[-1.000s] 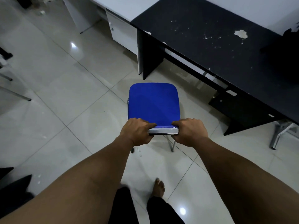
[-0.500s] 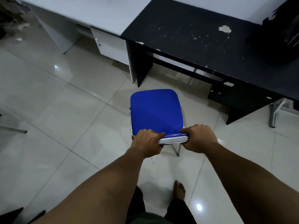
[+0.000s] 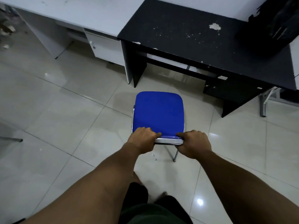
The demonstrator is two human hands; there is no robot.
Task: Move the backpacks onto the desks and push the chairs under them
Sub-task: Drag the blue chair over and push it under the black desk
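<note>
Blue padded chair point(image 3: 159, 113) stands on tiled floor point(image 3: 64, 120), short of the black tabletop point(image 3: 194, 38), seat front facing the knee gap, not yet under. Black backpack point(image 3: 275, 25) already sits on that tabletop, far right end, partly out of frame.

Risks from here (judgement):
- Chair looks offset a bit left of gap centre, so a straight push could knock the seat or a leg into the desk's left side panel point(image 3: 137, 70). Cause: approach line not squared w/ opening.
- Low black unit point(image 3: 229, 92) under right side of desk narrows the gap; drift right and a leg catches.
- Glossy tiles, bare feet: chair legs may skid or chatter; a hard shove could jolt the desk and shift the backpack.

Hands:
- Left hand point(image 3: 142, 141) fingers curled over backrest top edge, left corner, gripping the chrome rail.
- Right hand point(image 3: 194, 143) same at right corner, wrapped tight.
- Both closed firmly round the rail, nothing else held.
</note>
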